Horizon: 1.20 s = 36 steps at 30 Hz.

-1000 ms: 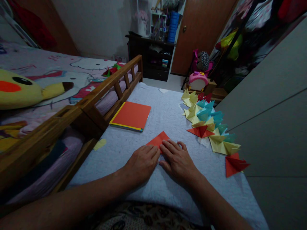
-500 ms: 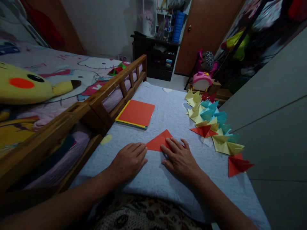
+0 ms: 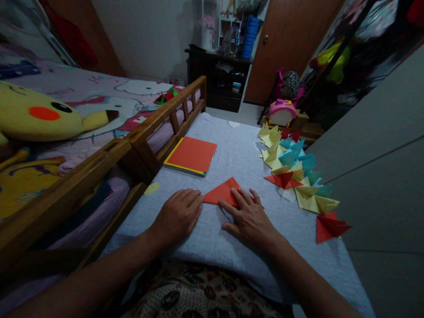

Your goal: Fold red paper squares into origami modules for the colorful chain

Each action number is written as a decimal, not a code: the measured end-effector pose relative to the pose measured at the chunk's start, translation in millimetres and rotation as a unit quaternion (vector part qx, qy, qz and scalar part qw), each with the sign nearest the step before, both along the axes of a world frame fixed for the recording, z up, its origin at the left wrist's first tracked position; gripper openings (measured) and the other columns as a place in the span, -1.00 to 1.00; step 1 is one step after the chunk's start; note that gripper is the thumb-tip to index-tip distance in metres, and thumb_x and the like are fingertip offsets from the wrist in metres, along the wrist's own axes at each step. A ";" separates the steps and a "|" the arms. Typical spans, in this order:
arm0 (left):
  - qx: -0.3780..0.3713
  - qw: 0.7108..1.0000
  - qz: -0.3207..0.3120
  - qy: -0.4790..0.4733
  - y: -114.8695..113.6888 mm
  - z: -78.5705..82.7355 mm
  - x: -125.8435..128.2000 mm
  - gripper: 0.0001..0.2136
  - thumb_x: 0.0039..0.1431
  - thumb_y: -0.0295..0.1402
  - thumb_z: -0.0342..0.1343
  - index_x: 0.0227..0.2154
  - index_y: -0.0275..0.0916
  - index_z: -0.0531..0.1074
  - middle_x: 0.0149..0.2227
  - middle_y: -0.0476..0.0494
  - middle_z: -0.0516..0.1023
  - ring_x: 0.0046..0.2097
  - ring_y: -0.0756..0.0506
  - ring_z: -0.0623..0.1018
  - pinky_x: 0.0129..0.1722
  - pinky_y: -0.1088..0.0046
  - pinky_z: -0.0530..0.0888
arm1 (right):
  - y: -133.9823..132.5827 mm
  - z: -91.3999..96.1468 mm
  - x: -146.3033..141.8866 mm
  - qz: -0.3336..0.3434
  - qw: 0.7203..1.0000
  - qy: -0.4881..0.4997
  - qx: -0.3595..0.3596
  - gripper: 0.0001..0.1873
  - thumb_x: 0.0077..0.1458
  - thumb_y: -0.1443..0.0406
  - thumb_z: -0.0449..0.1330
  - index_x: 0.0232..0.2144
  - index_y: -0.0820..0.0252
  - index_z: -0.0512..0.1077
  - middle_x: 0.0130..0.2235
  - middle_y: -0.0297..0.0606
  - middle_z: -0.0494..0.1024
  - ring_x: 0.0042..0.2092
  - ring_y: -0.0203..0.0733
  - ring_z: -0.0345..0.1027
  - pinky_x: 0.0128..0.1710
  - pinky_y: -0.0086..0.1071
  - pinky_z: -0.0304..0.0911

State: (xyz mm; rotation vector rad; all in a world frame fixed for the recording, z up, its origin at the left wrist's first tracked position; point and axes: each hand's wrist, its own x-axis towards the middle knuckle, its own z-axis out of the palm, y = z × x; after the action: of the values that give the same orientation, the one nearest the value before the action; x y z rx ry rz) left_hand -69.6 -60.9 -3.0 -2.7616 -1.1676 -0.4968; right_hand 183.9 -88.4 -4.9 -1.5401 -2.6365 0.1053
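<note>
A red paper folded into a triangle (image 3: 222,193) lies flat on the pale grey quilted surface (image 3: 232,154). My right hand (image 3: 247,216) rests flat on the triangle's right part, fingers spread. My left hand (image 3: 178,215) lies palm down on the surface, its fingertips at the triangle's left corner, fingers loosely curved and holding nothing.
A stack of square coloured papers (image 3: 191,156) with a red sheet on top lies further back left. Several folded yellow, blue and red paper pieces (image 3: 294,170) line the right side by a grey wall. A wooden bed rail (image 3: 139,137) and a yellow plush (image 3: 39,117) are at left.
My left hand slid left off the triangle to its left corner, uncovering more red paper. My right hand stayed pressed on it. The view shifted slightly.
</note>
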 end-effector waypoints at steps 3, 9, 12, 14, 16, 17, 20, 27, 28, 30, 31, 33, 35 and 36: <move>-0.005 0.996 -0.094 0.002 2.5 -6.8 17.6 -0.70 0.35 -0.51 -0.06 0.09 -0.37 0.39 0.08 -0.31 0.51 0.10 -0.23 0.48 0.15 0.14 0.43 | -0.1 -0.1 -1.0 0.004 1.000 0.000 0.000 -0.32 0.18 -0.16 0.15 0.30 -0.30 0.22 0.34 -0.12 0.26 0.34 0.31 0.07 0.30 0.28 -0.10; -0.052 0.994 -0.093 0.028 0.3 -17.9 26.4 -0.67 0.35 -0.40 0.02 0.12 -0.38 0.35 0.02 -0.31 0.54 0.02 -0.23 0.52 0.04 0.18 0.51 | -1.5 -0.5 -1.3 0.000 1.000 0.004 -0.001 -0.33 0.19 -0.16 0.14 0.31 -0.28 0.22 0.36 -0.13 0.25 0.36 0.31 0.04 0.31 0.29 -0.13; -0.050 0.994 -0.089 0.035 -0.8 -17.4 24.0 -0.66 0.35 -0.39 0.03 0.13 -0.37 0.34 0.03 -0.29 0.54 0.02 -0.22 0.53 0.04 0.20 0.52 | -2.1 -0.6 1.2 -0.002 1.000 0.005 -0.001 -0.34 0.20 -0.15 0.15 0.30 -0.29 0.24 0.36 -0.15 0.24 0.36 0.29 0.04 0.31 0.29 -0.13; -0.052 0.994 -0.090 0.040 -1.0 -15.8 23.7 -0.68 0.34 -0.41 0.05 0.11 -0.38 0.36 0.03 -0.30 0.55 0.02 -0.21 0.54 0.04 0.21 0.52 | -2.8 -0.7 4.4 -0.001 1.000 0.006 -0.001 -0.35 0.19 -0.14 0.17 0.28 -0.26 0.27 0.37 -0.13 0.23 0.36 0.29 0.04 0.31 0.30 -0.14; -0.061 0.993 -0.093 0.045 -0.9 -14.0 24.1 -0.69 0.33 -0.41 0.07 0.09 -0.38 0.37 0.03 -0.31 0.55 0.02 -0.22 0.54 0.05 0.20 0.52 | -4.2 -0.8 9.0 -0.005 1.000 0.005 -0.001 -0.37 0.19 -0.12 0.19 0.27 -0.25 0.30 0.37 -0.12 0.22 0.37 0.31 0.03 0.31 0.31 -0.16; -0.066 0.992 -0.094 0.047 -0.8 -13.1 24.3 -0.70 0.33 -0.42 0.08 0.08 -0.37 0.38 0.04 -0.31 0.54 0.03 -0.22 0.54 0.06 0.20 0.52 | -5.2 -0.9 11.7 -0.008 1.000 0.004 0.000 -0.38 0.19 -0.11 0.20 0.26 -0.25 0.31 0.37 -0.13 0.22 0.37 0.32 0.03 0.31 0.32 -0.16; -0.084 0.991 -0.092 0.044 -0.3 -11.1 24.5 -0.70 0.33 -0.42 0.08 0.09 -0.32 0.38 0.05 -0.32 0.54 0.06 -0.22 0.54 0.07 0.17 0.52 | -9.4 -1.2 21.7 -0.021 1.000 0.000 0.002 -0.39 0.19 -0.08 0.22 0.25 -0.25 0.32 0.38 -0.15 0.21 0.37 0.33 0.02 0.30 0.33 -0.19; -0.077 0.992 -0.093 0.049 0.5 -11.5 25.0 -0.71 0.34 -0.42 0.05 0.08 -0.34 0.39 0.04 -0.31 0.55 0.04 -0.23 0.54 0.05 0.18 0.53 | -23.0 -3.4 50.5 -0.049 0.999 -0.016 0.019 -0.41 0.19 -0.06 0.23 0.24 -0.24 0.35 0.37 -0.16 0.23 0.38 0.33 -0.01 0.31 0.32 -0.20; -0.073 0.991 -0.091 0.058 0.5 -11.6 25.2 -0.71 0.34 -0.42 0.05 0.08 -0.34 0.40 0.05 -0.32 0.55 0.04 -0.23 0.54 0.05 0.18 0.53 | -25.0 -3.9 54.7 -0.052 0.998 -0.019 0.022 -0.41 0.18 -0.06 0.23 0.24 -0.23 0.36 0.36 -0.15 0.24 0.38 0.34 -0.01 0.31 0.32 -0.20; -0.068 0.991 -0.087 0.076 0.5 -11.5 25.4 -0.71 0.35 -0.42 0.03 0.08 -0.34 0.40 0.06 -0.31 0.54 0.05 -0.22 0.54 0.06 0.20 0.53 | -29.2 -4.8 63.1 -0.059 0.998 -0.023 0.027 -0.43 0.19 -0.06 0.23 0.22 -0.21 0.37 0.36 -0.13 0.25 0.38 0.35 -0.01 0.31 0.31 -0.20; -0.067 0.991 -0.085 0.083 0.5 -11.4 25.3 -0.71 0.35 -0.41 0.02 0.08 -0.33 0.40 0.07 -0.30 0.54 0.05 -0.22 0.54 0.06 0.20 0.53 | -31.3 -5.3 67.1 -0.062 0.997 -0.025 0.029 -0.43 0.19 -0.05 0.23 0.22 -0.21 0.38 0.36 -0.13 0.26 0.38 0.36 -0.01 0.31 0.31 -0.19; -0.068 0.990 -0.082 0.092 0.5 -11.2 24.9 -0.71 0.35 -0.40 0.02 0.09 -0.32 0.40 0.07 -0.29 0.54 0.06 -0.22 0.53 0.05 0.21 0.53 | -35.8 -6.0 74.7 -0.068 0.997 -0.032 0.036 -0.44 0.18 -0.03 0.25 0.21 -0.21 0.38 0.36 -0.14 0.25 0.38 0.35 -0.01 0.31 0.29 -0.16; -0.066 0.990 -0.084 0.094 0.7 -11.4 24.4 -0.70 0.35 -0.39 0.02 0.09 -0.34 0.39 0.07 -0.30 0.54 0.06 -0.22 0.53 0.06 0.21 0.52 | -40.2 -6.7 81.5 -0.072 0.996 -0.042 0.043 -0.43 0.17 -0.01 0.27 0.22 -0.20 0.38 0.36 -0.15 0.25 0.38 0.35 -0.03 0.31 0.27 -0.14; -0.065 0.990 -0.086 0.093 0.7 -11.6 24.2 -0.70 0.35 -0.40 0.01 0.09 -0.35 0.39 0.07 -0.30 0.54 0.06 -0.22 0.53 0.07 0.21 0.52 | -42.3 -7.0 84.6 -0.074 0.995 -0.047 0.047 -0.42 0.16 0.00 0.28 0.22 -0.20 0.38 0.36 -0.16 0.25 0.39 0.34 -0.04 0.31 0.27 -0.14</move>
State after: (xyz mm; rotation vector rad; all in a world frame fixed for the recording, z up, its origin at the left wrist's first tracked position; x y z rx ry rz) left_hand -45.4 -60.2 -14.6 -2.9575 -0.9586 -0.1765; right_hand 268.5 -130.7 -11.9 -1.7427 -2.5440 -0.1017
